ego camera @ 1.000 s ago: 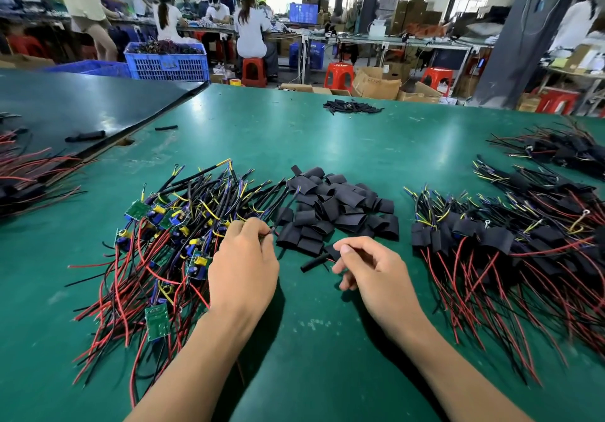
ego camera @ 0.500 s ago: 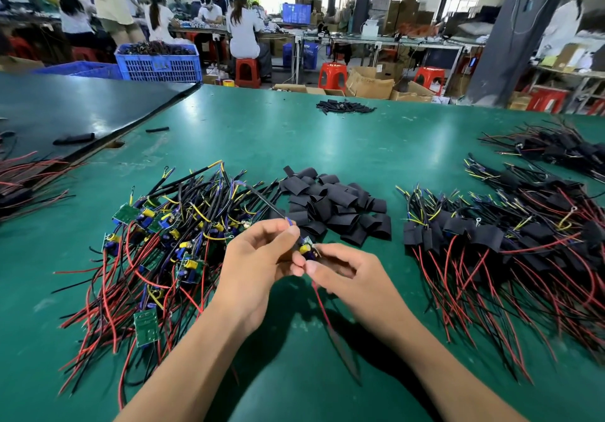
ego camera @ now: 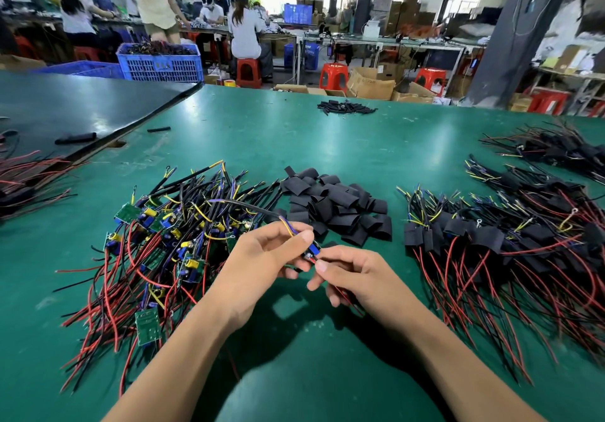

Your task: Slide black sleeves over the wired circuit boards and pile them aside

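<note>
Above the green table [ego camera: 294, 146], my left hand [ego camera: 262, 258] pinches a small wired circuit board [ego camera: 312, 251] with blue parts, its black lead arching away to the left. My right hand [ego camera: 353, 274] meets it from the right, fingertips closed on the board's red and black wires, which trail under my palm. I cannot make out a sleeve in either hand. A heap of bare wired boards [ego camera: 170, 241] lies to the left. Loose black sleeves [ego camera: 334, 205] are piled just behind my hands. Sleeved boards [ego camera: 491, 235] lie in a pile to the right.
A second sleeved pile [ego camera: 556, 149] lies far right, and a small sleeve heap [ego camera: 345, 107] sits near the table's far edge. A black mat [ego camera: 82, 107] covers the left corner, with red wires [ego camera: 26, 176] at the left edge. People work at benches beyond.
My left hand has lifted one wired board out of the left heap. My right hand has come off the table and closed on that board's wires. Both hands now meet above the table.
</note>
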The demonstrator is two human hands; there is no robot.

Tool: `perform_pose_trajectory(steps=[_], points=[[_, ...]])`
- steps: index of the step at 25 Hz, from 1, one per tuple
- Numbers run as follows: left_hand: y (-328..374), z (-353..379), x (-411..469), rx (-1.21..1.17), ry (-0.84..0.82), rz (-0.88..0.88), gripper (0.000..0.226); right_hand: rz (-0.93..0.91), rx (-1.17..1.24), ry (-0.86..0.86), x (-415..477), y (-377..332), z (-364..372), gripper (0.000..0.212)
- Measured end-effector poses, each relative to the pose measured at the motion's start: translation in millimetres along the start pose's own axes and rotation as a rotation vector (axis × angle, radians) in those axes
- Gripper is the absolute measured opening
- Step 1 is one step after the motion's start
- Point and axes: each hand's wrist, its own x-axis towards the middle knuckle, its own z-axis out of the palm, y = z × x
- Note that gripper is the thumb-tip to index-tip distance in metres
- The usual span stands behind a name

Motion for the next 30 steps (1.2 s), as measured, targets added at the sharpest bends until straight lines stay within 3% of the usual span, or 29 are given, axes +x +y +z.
perform_pose_trajectory(steps=[3, 7, 9, 11, 14, 17, 22, 27, 30], points=[[-1.9, 1.3, 1.6, 0.057, 0.088, 0.096, 0.005, -0.022, -0.113, 0.09, 2.7, 4.5, -5.9, 0.013], [-8.1, -2.9, 7.2, 0.175, 0.378, 0.153, 0.006, -0.192, -0.667, 0.565, 8.2, 18.4, -22.1, 0.017], [-10.7, -6.6, 8.9, 0.293, 0.429, 0.119, 0.01, -0.199, -0.796, 0.532, 9.2, 20.2, -29.6, 0.031], [-13.3, -6.2, 9.2, 0.398, 0.404, 0.082, 0.013, -0.194, -0.935, 0.361, 10.2, 21.7, -29.3, 0.043], [-16.2, -2.3, 7.7, 0.514, 0.336, 0.055, 0.015, -0.207, -1.16, 0.192, 8.9, 24.9, -22.7, 0.043], [-15.9, -2.1, 6.4, 0.498, 0.294, 0.038, 0.014, -0.217, -1.127, 0.236, 6.9, 19.9, -23.9, 0.035], [-13.7, -3.3, 5.8, 0.44, 0.28, 0.017, 0.013, -0.073, -1.163, 0.242, 9.1, 21.9, -28.4, 0.051], [-15.6, 3.2, 3.3, 0.512, 0.183, 0.055, 0.011, -0.109, -1.084, 0.239, 7.1, 20.3, -28.4, 0.033], [-16.2, 3.5, 3.2, 0.539, 0.174, 0.059, 0.011, -0.158, -0.98, 0.352, 7.8, 20.8, -28.3, 0.022]])
